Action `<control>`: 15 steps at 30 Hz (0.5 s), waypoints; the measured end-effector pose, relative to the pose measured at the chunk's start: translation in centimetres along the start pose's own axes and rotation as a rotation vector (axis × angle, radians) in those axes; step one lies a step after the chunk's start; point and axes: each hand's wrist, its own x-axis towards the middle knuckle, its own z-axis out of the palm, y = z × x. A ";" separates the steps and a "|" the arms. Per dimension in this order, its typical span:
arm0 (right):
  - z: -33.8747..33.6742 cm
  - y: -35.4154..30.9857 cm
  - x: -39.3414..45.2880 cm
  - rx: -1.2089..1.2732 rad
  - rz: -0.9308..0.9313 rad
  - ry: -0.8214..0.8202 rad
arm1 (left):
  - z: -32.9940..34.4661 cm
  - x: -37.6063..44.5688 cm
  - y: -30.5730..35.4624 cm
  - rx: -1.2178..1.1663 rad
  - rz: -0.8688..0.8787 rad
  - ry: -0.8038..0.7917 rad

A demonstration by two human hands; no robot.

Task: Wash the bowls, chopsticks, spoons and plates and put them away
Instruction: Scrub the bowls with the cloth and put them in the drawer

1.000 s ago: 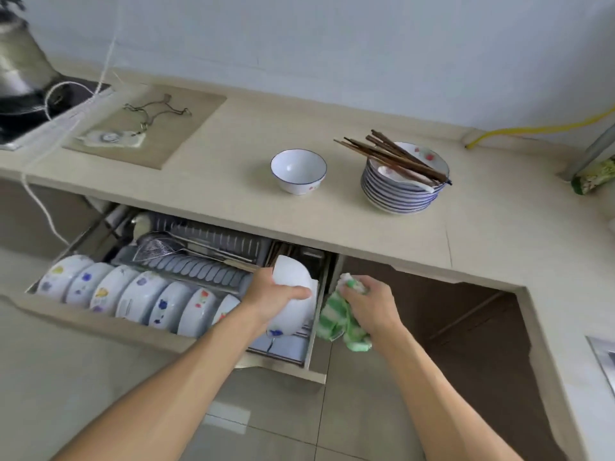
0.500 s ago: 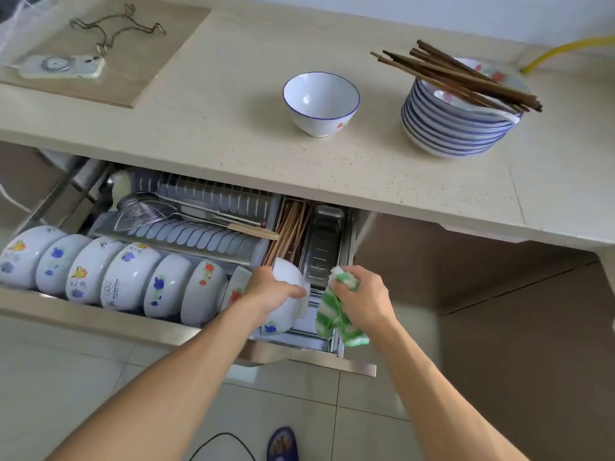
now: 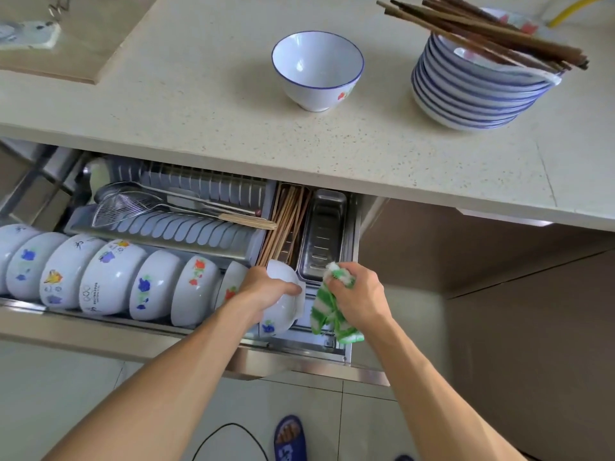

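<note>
Bowl [image 3: 283, 307]: on edge at the right end of the drawer rack [image 3: 186, 227] row, mouth facing right, held in my left hand [image 3: 266, 287], grip curled over its rim. Glazed, hard, likely slick and chippable; I'd keep hold at the rim. Right hand [image 3: 359, 294] grips a cloth [image 3: 327, 304]. Farther, on the counter [image 3: 166, 104]: another bowl [image 3: 317, 69], stacked plates [image 3: 472, 91], chopsticks [image 3: 492, 34] lying left-right.

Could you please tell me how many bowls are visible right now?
10: one on the counter, eight racked in the drawer, one in the left hand; others may be hidden.
</note>
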 end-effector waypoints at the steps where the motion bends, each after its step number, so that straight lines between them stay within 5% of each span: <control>1: 0.2 0.0 0.1 0.002 0.001 -0.003 | -0.2 0.1 0.2 0.000 -0.004 -0.009; 15: 1.6 0.0 1.4 -0.036 0.006 -0.041 | 0.3 1.7 -1.1 0.085 -0.046 -0.016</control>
